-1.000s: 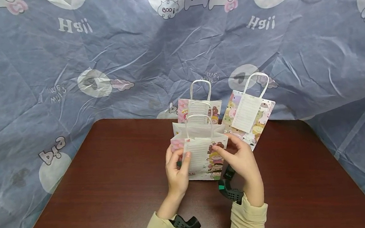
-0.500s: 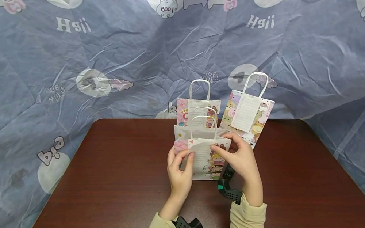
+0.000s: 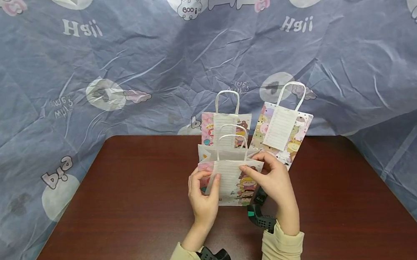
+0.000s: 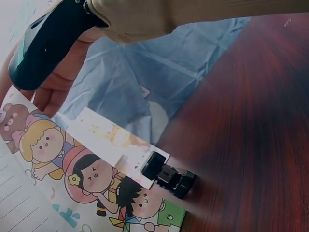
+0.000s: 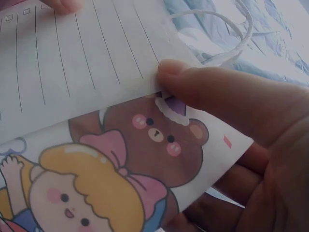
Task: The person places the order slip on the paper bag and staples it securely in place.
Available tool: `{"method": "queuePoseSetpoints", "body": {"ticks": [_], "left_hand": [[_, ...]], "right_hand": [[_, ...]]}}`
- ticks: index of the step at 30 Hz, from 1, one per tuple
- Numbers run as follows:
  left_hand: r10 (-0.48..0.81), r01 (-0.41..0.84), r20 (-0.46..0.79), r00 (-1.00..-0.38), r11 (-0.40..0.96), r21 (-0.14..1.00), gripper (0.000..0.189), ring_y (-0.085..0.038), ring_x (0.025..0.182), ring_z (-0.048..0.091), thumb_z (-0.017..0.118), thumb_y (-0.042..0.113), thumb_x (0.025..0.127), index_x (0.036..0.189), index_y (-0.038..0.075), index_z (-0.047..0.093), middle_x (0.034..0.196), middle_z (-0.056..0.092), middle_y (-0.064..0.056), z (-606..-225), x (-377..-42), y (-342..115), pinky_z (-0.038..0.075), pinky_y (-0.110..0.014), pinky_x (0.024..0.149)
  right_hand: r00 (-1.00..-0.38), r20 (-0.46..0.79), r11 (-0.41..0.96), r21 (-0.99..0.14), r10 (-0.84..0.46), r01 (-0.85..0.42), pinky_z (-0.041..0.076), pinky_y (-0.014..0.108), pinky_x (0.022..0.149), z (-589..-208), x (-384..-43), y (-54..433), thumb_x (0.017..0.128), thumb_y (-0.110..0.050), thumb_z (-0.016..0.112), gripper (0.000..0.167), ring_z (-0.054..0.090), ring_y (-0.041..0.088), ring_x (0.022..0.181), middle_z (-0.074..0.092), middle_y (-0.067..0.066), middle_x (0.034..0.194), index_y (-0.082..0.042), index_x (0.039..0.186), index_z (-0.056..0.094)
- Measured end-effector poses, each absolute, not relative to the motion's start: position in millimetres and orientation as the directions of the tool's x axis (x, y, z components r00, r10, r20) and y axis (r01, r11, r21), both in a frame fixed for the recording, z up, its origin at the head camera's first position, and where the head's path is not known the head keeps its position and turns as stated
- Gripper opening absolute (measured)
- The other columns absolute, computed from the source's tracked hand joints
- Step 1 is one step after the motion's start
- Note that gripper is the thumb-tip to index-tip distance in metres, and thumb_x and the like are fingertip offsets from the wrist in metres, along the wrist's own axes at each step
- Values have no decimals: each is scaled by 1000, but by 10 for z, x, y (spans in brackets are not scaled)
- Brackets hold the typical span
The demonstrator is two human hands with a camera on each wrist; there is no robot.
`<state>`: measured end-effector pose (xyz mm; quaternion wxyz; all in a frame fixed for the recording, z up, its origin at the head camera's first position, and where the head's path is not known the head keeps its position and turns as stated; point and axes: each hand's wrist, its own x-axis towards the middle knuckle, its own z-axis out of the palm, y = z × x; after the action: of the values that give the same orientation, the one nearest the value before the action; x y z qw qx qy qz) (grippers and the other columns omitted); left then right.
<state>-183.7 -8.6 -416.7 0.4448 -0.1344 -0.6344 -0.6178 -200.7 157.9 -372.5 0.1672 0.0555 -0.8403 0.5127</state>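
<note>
An open paper gift bag [image 3: 249, 180], printed with cartoon children and a bear, stands upright with white handles raised. A lined paper sheet [image 3: 231, 184] lies against its front. My left hand [image 3: 205, 201] holds the bag's left side, its thumb on the sheet's left edge. At the upper right corner, my right hand [image 3: 277, 186] pinches the bag. In the right wrist view, the right thumb [image 5: 193, 84] presses the sheet's edge, while the other fingers [image 5: 239, 181] are behind the bag's printed side, partly hidden. The left wrist view shows the same cartoon front [image 4: 91, 179].
Behind stands a pink-and-white gift bag [image 3: 208, 132] with a lined sheet. To its right, an animal-print gift bag [image 3: 300, 127] leans back, bearing another lined sheet [image 3: 280, 129]. The brown table [image 3: 142, 186] meets a blue printed cloth [image 3: 150, 68] at its far edge.
The held bag has shifted slightly right and a little lower. My left thumb has moved right with the sheet's edge. My right hand has hardly moved, and the bags behind stand as before.
</note>
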Motion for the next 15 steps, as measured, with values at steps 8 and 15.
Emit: {"method": "queuePoseSetpoints", "body": {"ticks": [8,15], "left_hand": [[-408,724,696,-591,111,680,38,-29,99,56,69,-16,74,98,-16,39,106,55,-28,-4170,-1856,-151,43,-27,86],[-274,706,694,-666,67,705,75,-25,82,57,73,-16,69,129,-15,28,132,41,-28,-4079,-1883,-333,44,-27,72]], "right_hand": [[-946,317,436,-861,62,-260,38,26,47,-3697,-1988,1580,75,-26,80,30,39,10,46,60,2,94,-12,98,66],[-938,343,377,-877,53,-299,41,22,53,-3725,-2013,1599,75,-17,80,52,53,8,56,69,10,90,-8,116,50]]}}
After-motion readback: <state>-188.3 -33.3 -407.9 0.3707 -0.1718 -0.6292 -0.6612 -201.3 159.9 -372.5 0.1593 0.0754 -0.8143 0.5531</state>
